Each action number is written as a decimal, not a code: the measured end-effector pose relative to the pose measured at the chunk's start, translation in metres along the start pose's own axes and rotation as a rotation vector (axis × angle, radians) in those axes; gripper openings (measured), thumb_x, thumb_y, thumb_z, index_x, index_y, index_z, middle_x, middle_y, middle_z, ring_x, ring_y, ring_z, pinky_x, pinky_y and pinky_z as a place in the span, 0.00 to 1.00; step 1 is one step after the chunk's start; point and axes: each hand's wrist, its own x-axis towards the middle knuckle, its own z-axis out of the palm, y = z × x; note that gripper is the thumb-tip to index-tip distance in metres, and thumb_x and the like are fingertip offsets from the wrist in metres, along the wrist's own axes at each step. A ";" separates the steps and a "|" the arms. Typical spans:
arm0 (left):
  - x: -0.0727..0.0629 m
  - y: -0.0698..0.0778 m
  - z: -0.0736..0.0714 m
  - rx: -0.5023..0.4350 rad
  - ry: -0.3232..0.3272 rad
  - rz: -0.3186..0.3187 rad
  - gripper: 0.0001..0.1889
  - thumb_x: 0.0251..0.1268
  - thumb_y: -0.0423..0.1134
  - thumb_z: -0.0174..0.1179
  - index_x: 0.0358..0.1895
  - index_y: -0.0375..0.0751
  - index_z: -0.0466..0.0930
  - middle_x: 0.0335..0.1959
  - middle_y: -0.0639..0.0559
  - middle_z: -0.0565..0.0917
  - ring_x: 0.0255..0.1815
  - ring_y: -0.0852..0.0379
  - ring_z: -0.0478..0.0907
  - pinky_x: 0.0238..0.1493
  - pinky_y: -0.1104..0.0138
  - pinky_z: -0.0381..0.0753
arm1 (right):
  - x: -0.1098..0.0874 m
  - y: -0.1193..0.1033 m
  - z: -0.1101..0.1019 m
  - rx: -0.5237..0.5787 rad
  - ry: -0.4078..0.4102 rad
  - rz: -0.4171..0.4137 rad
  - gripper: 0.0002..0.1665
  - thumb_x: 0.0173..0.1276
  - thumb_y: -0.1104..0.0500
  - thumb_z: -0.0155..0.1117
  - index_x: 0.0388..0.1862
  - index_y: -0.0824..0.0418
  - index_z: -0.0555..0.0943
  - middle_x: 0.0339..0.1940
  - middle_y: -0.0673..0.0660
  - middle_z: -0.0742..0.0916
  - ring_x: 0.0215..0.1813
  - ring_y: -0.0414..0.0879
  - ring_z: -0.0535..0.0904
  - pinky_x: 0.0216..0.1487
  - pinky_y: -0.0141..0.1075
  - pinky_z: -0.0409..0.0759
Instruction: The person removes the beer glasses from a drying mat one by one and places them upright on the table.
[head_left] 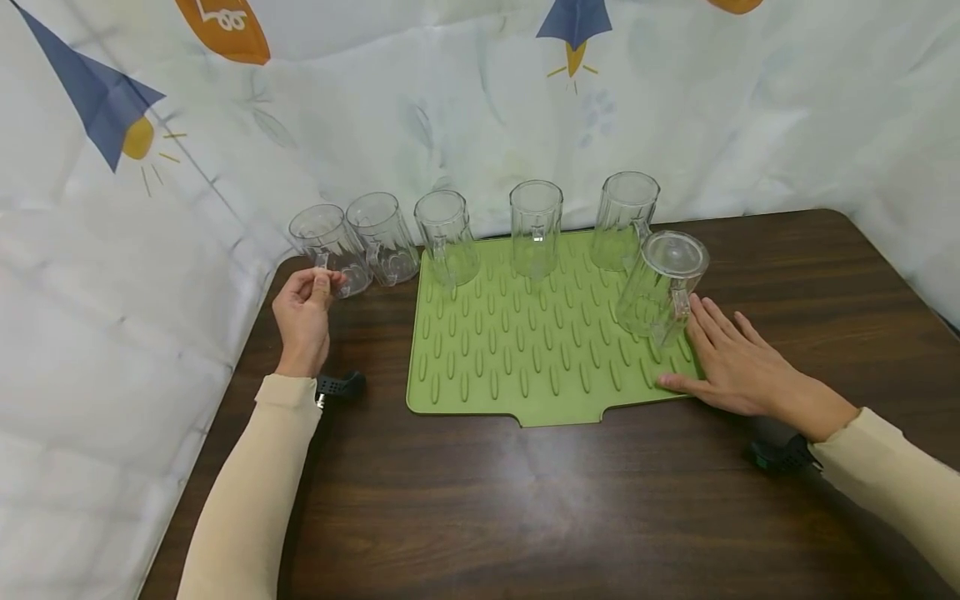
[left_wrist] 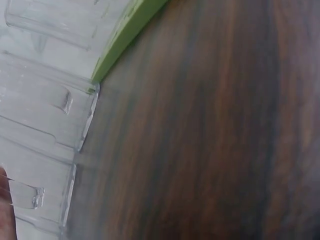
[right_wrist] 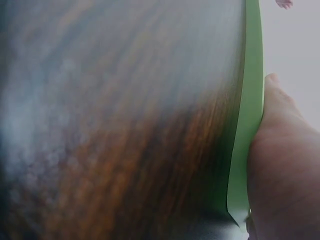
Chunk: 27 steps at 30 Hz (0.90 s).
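At the table's left, my left hand (head_left: 303,312) pinches the handle of the leftmost clear glass mug (head_left: 347,254), which stands upright. A second upright mug (head_left: 390,246) is right beside it; in the left wrist view, the held mug's handle (left_wrist: 30,195) shows next to a fingertip. My right hand (head_left: 738,362) lies with fingers spread over the right edge of a green ribbed mat (head_left: 525,367), its thumb on the mat. Close to those fingertips, an upside-down glass mug (head_left: 663,283) stands on the mat; whether they touch it I cannot tell.
Three upright mugs stand along the mat's back: a left one (head_left: 450,242), a middle one (head_left: 536,225) and a right one (head_left: 622,221). The right one is partly behind the upside-down mug. Beneath everything is a dark wooden table (head_left: 465,517), with a patterned white cloth (head_left: 360,108) behind.
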 end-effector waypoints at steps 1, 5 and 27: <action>0.001 -0.001 0.000 0.002 0.004 0.002 0.07 0.72 0.32 0.61 0.44 0.28 0.81 0.37 0.49 0.88 0.42 0.57 0.88 0.55 0.72 0.87 | 0.000 0.000 0.000 -0.001 0.001 0.000 0.66 0.72 0.23 0.51 0.83 0.73 0.47 0.87 0.68 0.39 0.88 0.68 0.38 0.81 0.73 0.42; 0.004 -0.002 -0.002 0.009 0.016 0.005 0.04 0.73 0.32 0.61 0.41 0.33 0.82 0.36 0.50 0.88 0.41 0.58 0.88 0.53 0.73 0.86 | 0.000 -0.001 -0.001 -0.006 0.007 -0.003 0.66 0.72 0.23 0.51 0.83 0.72 0.47 0.87 0.68 0.39 0.88 0.68 0.38 0.81 0.73 0.42; 0.008 0.000 -0.006 0.031 -0.029 -0.063 0.05 0.75 0.33 0.60 0.43 0.34 0.81 0.37 0.51 0.88 0.44 0.56 0.87 0.55 0.74 0.86 | -0.001 -0.002 0.000 0.001 0.011 0.004 0.67 0.72 0.23 0.52 0.84 0.72 0.45 0.87 0.69 0.39 0.88 0.68 0.38 0.81 0.72 0.42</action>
